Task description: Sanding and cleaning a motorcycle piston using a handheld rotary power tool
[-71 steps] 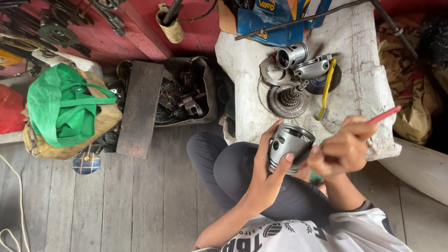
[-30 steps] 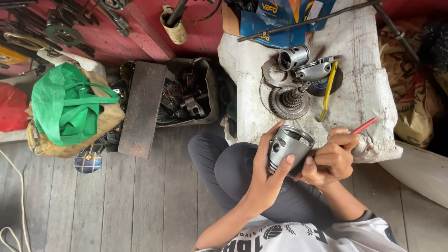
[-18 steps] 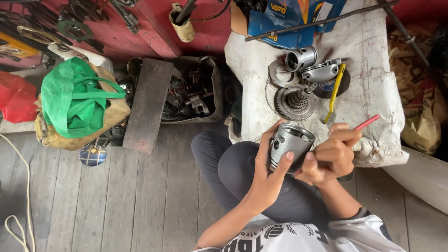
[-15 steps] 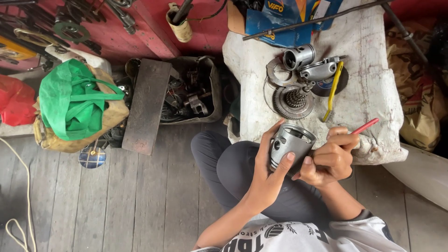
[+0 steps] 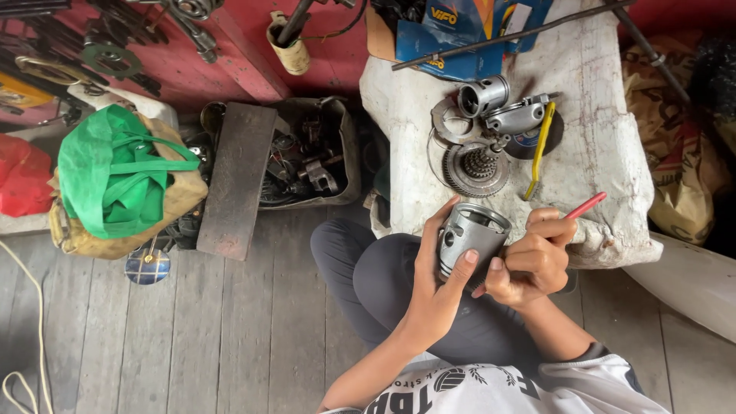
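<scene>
My left hand (image 5: pixel 438 287) grips a grey metal piston (image 5: pixel 469 237), holding it upright above my lap at the front edge of the white bench (image 5: pixel 606 146). My right hand (image 5: pixel 534 257) is closed on a thin red-handled tool (image 5: pixel 584 206), and its fingers rest against the piston's right side. The tool's tip is hidden behind my fingers. On the bench just beyond lie a round toothed gear part (image 5: pixel 477 169), a metal cylinder (image 5: pixel 483 96), a grey casting (image 5: pixel 517 117) and a yellow-handled tool (image 5: pixel 541 146).
A tray of dark greasy parts (image 5: pixel 307 157) and a rusty flat plate (image 5: pixel 235 178) sit on the plank floor to the left. Further left is a tan bag holding a green bag (image 5: pixel 115 176). A blue box (image 5: pixel 460 34) and a long rod (image 5: pixel 498 34) lie at the bench's far end.
My right hand with the red tool has dropped from raised beside the piston to resting against its side. The piston stays in my left hand.
</scene>
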